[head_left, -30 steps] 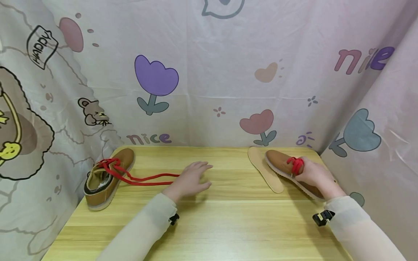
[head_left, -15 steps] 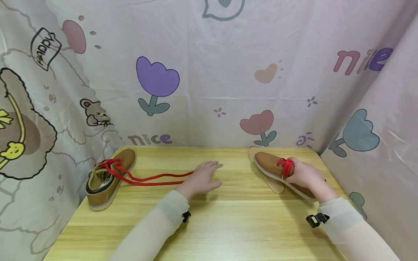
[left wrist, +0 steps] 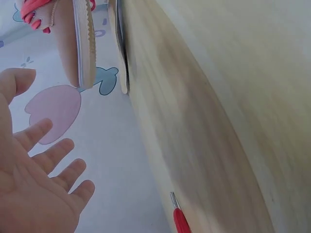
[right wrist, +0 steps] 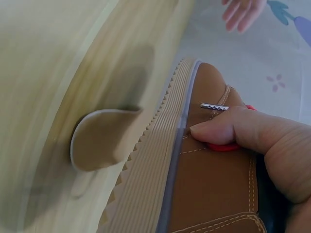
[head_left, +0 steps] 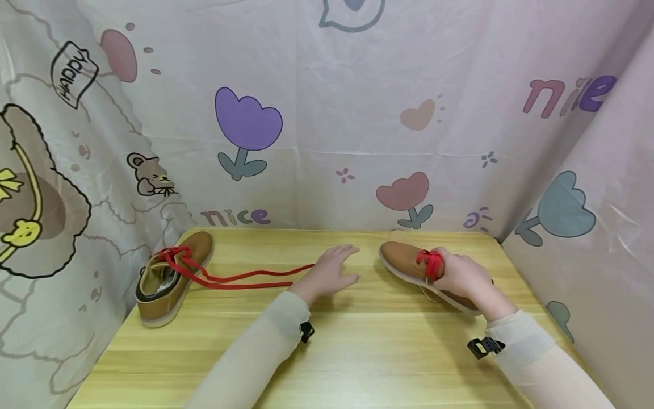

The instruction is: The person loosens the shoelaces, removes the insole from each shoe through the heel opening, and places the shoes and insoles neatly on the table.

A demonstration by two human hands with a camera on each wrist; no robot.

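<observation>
My right hand (head_left: 465, 278) grips a brown shoe (head_left: 403, 258) across its red-laced upper, toe pointing left. In the right wrist view the thumb presses near a lace's metal tip (right wrist: 215, 107), and the ridged sole hangs above the table. A tan insole (right wrist: 99, 141) lies beneath, mostly hidden by the shoe in the head view. My left hand (head_left: 329, 274) hovers over the middle of the table, palm toward the shoe, fingers spread and holding nothing. Behind it, long red laces (head_left: 245, 285) stretch from a second brown shoe (head_left: 155, 309) standing at the left.
The wooden table (head_left: 357, 352) ends at a printed curtain (head_left: 327, 113) at the back, with curtain on both sides too. The second shoe stands close to the left edge.
My right hand has carried the brown shoe leftward, from beside the insole to over it. The left hand has moved right, uncovering more of the red laces.
</observation>
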